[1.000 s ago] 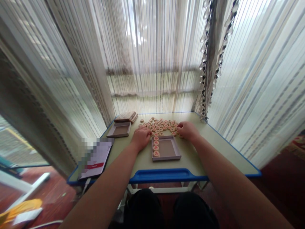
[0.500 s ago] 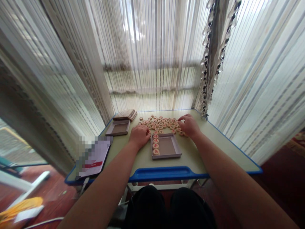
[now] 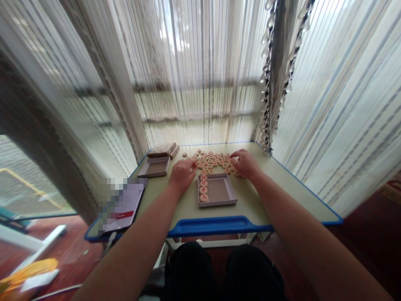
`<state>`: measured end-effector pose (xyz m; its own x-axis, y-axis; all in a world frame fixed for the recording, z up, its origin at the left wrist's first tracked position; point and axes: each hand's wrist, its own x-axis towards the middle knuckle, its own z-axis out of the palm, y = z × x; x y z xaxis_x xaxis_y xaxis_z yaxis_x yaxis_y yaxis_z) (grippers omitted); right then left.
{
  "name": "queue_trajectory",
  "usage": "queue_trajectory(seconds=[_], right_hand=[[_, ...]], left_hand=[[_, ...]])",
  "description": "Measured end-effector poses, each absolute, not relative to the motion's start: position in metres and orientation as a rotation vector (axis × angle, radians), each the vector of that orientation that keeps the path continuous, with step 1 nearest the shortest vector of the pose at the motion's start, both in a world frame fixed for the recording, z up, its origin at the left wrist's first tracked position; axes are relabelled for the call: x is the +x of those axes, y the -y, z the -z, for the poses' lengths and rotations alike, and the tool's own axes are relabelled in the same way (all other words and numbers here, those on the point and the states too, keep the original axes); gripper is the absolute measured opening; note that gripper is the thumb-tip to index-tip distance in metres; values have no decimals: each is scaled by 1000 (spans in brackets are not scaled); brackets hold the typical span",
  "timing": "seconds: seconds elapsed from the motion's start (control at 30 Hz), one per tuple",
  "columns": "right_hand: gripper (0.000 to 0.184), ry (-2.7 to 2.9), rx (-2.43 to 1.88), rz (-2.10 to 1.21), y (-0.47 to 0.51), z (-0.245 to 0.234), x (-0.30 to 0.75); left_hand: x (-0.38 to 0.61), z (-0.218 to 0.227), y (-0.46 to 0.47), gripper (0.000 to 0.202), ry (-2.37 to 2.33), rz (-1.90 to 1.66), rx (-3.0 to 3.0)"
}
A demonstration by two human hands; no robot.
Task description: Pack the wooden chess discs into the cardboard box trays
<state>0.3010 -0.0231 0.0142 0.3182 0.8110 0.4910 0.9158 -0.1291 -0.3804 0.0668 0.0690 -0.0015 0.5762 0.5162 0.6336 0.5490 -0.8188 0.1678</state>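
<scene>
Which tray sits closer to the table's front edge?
The tray with red-marked discs lining its left wall; the other tray lies farther back, left of the left hand.

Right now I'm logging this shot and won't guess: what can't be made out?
In the head view:
Loose pieces: most characters, too small and blurred.
Left hand: whether it grips a piece; the hand itself blocks the contact.
Right hand: whether it grips a piece; too small to tell.
Flat device: its left part, masked by pixel blocks.
Yellow item: its left end, cut off by the picture's edge.
</scene>
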Motion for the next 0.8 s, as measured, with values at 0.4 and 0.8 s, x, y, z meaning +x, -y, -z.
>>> queue_trajectory(seconds=[0.4,0.8], right_hand=[[27,2021,-1446,166,24,-16,245],[17,1929,-1410,117,21,-12,245]], left_hand=[[77,-1,-56,26,703,1421,-2961],[79,-1,-53,27,723,1630,-3143]])
